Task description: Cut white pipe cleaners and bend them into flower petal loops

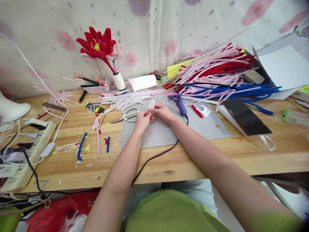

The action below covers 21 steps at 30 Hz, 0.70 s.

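Observation:
Over the grey cutting mat (159, 135), both my hands meet at a small white loop of fuzzy pipe cleaner (151, 104). My left hand (144, 120) pinches its lower end. Closed on the same piece from the other side is my right hand (163, 112), fingertips touching those of the left. The loop stands up above the fingers; its base is hidden by them. Scissors (130, 115) with pale handles lie just left of my left hand. A purple glue gun (180, 104) rests on the mat right of my right hand.
White pipe cleaners (127, 100) lie behind the scissors, with a big pink, red and blue heap (217, 71) at back right. A red fuzzy flower (98, 46) stands in a white holder (118, 80). A phone (246, 116) leans at right; a power strip (31, 158) sits left.

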Tool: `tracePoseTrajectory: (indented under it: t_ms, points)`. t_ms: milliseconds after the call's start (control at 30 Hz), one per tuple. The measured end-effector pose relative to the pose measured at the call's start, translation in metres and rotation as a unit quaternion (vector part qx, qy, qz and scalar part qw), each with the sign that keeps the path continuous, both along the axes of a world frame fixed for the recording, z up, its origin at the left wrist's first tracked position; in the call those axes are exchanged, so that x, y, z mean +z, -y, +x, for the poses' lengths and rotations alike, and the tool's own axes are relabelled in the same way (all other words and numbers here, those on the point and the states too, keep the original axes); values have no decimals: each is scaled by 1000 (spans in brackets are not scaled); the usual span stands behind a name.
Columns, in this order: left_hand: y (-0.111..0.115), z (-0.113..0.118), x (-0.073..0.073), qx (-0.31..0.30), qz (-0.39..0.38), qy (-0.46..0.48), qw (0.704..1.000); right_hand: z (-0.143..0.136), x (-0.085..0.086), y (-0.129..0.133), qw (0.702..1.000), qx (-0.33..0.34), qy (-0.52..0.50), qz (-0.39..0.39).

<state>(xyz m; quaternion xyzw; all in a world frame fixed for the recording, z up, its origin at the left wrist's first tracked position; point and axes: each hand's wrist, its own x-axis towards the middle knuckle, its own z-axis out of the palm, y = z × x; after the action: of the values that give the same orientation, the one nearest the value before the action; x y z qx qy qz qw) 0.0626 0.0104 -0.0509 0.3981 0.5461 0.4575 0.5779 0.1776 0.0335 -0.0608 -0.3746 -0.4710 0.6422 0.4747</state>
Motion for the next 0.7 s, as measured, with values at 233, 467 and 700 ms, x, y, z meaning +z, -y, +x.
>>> tracePoseTrajectory:
  t_ms: [233, 467, 700]
  points:
    - [-1, -10, 4, -40, -31, -52, 997, 7, -2, -4, 985, -110, 98, 86]
    - [4, -10, 11, -67, -49, -44, 996, 3, 3, 3, 988, -53, 109, 94]
    - [4, -17, 17, -134, -108, -2, 985, 4, 2, -2, 979, -79, 121, 142]
